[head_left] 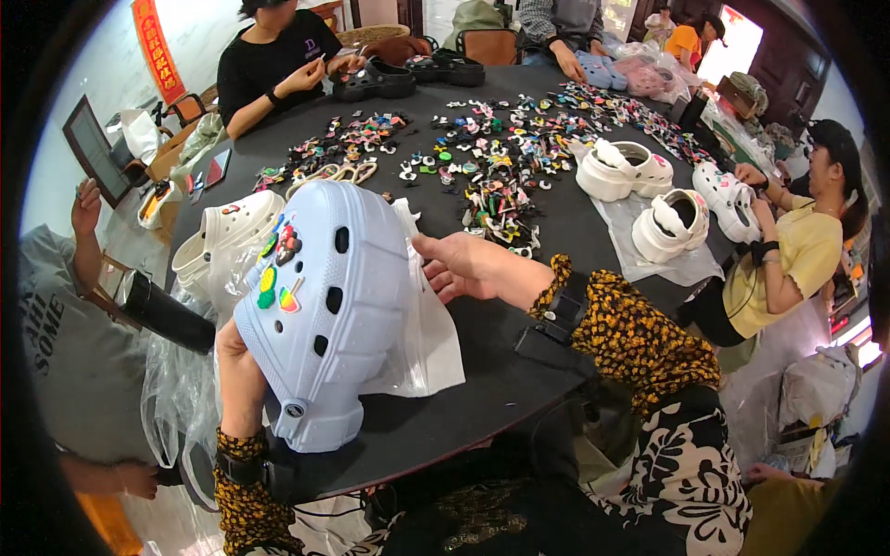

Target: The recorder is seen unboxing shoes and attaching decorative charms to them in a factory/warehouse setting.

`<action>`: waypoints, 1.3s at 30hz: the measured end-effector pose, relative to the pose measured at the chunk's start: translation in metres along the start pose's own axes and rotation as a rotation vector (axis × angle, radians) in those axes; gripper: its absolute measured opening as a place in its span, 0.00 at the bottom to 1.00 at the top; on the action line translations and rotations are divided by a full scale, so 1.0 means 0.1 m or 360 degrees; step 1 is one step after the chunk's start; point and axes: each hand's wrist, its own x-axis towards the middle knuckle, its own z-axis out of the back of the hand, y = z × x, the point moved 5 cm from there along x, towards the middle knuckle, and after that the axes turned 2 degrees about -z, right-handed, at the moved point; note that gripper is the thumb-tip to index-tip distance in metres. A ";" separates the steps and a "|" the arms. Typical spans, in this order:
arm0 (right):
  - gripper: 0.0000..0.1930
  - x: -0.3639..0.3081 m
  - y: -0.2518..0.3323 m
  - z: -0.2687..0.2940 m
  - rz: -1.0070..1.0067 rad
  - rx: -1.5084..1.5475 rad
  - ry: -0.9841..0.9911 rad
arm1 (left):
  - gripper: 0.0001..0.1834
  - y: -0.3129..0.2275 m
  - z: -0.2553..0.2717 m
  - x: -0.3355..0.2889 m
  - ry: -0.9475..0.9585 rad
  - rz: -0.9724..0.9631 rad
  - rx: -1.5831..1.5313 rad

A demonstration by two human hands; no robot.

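A light blue clog (371,269) is tilted up in front of me, side holes facing me and strap end low. My left hand (241,371) grips it from the left, its fingers partly hidden behind the shoe. Several colourful charms (289,296) sit in its upper, among them a popsicle shape. Beside the shoe's right edge, my right hand (464,267) has its thumb and fingers apart, with nothing seen in it. Below that hand, a clear plastic bag with a white sheet (431,347) lies on the table. A cream clog (227,236) in plastic stands behind the blue one.
Loose charms (501,176) are heaped over the dark table (482,361). White clogs (669,227) stand on plastic at the right. Co-workers sit around; one at the right holds a white clog (726,199). Dark clogs (375,82) are at the far side, a black cylinder (165,310) at the left.
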 end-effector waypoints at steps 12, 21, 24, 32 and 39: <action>0.07 -0.25 0.28 0.14 0.0765 0.0385 -0.0310 | 0.09 -0.31 -0.28 0.15 0.0023 -0.0083 -0.0002; 0.14 -1.80 0.54 1.34 0.1621 0.0627 -0.1032 | 0.16 -1.29 -1.70 0.71 0.0386 -0.0510 0.0068; 0.13 -2.10 0.36 1.64 0.1613 0.0733 -0.1244 | 0.13 -1.46 -2.28 0.90 0.0364 -0.0737 0.0015; 0.13 -2.19 -0.77 2.51 0.1272 0.0635 -0.1398 | 0.11 -1.16 -3.77 1.11 0.0385 -0.0799 0.0466; 0.29 -2.41 -0.94 2.63 0.1138 0.0602 -0.1315 | 0.14 -0.71 -4.38 0.87 0.0490 -0.0866 0.0880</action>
